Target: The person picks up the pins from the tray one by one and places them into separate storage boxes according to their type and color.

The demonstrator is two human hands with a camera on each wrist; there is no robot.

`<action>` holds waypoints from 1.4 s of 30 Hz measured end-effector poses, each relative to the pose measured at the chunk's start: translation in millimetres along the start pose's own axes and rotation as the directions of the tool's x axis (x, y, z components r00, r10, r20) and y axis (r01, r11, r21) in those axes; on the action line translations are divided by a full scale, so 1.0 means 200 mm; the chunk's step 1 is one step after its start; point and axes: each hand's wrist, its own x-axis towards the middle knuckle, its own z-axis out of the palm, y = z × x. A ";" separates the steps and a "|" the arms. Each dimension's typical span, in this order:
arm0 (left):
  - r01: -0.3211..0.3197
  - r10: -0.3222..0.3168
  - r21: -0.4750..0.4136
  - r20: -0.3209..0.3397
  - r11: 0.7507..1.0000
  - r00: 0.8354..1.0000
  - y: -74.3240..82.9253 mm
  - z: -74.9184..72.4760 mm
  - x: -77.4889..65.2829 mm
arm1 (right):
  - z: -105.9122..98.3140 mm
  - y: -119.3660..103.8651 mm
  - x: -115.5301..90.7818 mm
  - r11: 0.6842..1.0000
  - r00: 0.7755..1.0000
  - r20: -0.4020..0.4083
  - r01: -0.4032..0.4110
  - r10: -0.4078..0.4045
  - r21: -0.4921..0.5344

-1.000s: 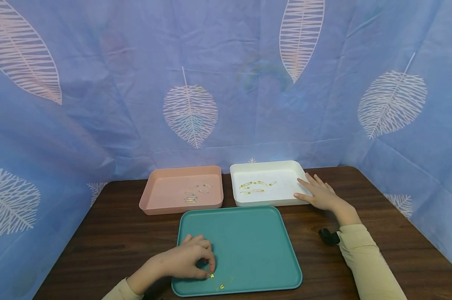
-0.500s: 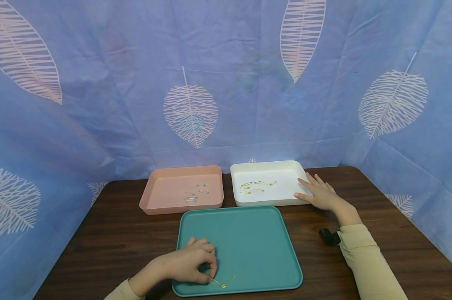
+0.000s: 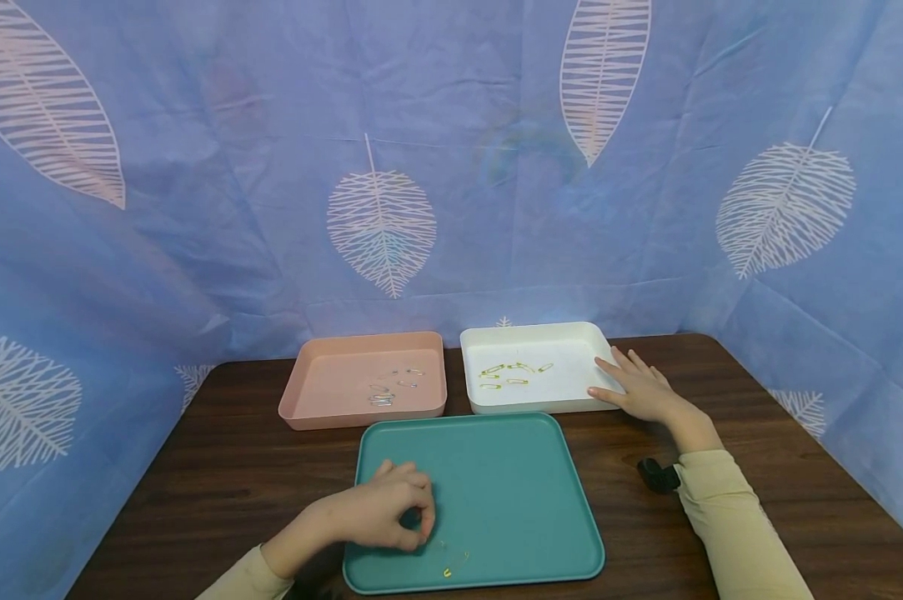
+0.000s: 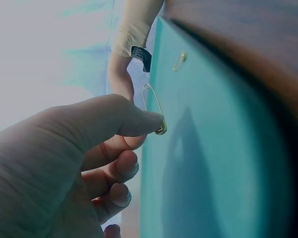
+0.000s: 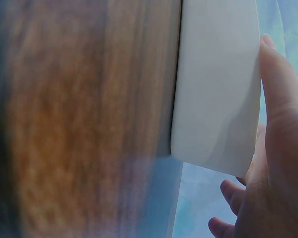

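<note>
My left hand [image 3: 391, 508] is over the left part of the teal tray [image 3: 511, 492]. Its thumb and forefinger pinch the clasp end of a gold safety pin [image 4: 157, 106], whose coiled end points away from the fingertips in the left wrist view. Another gold safety pin [image 3: 447, 572] lies near the tray's front edge, also visible in the left wrist view. My right hand [image 3: 641, 392] rests with spread fingers on the right rim of the white tray [image 3: 571, 400]; the right wrist view shows the thumb along that rim [image 5: 258, 64].
Several gold safety pins [image 3: 517, 382] lie in the white tray. Left of it, a pink tray [image 3: 323, 392] holds several silver safety pins [image 3: 381, 400]. All trays stand on a dark wooden table [image 3: 233, 483], with a blue leaf-patterned cloth [image 3: 451, 208] hanging behind.
My left fingers have taken hold of a safety pin near the tray's front edge and moved slightly up and away from there. The right hand has stayed at the white tray.
</note>
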 end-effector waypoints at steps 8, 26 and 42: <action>0.010 -0.009 0.041 -0.025 0.999 1.000 0.00 -0.06 0.07 | 0.00 0.00 -0.02 1.000 1.000 -0.021 0.010 -0.010 0.021; -0.038 0.049 0.094 -0.117 0.995 0.992 0.02 -0.18 0.28 | -0.01 0.00 -0.01 1.000 1.000 0.008 0.000 -0.001 0.013; -0.051 0.087 0.167 -0.219 0.985 0.972 0.02 -0.25 0.53 | 0.00 0.00 -0.01 1.000 1.000 0.005 -0.004 0.004 0.011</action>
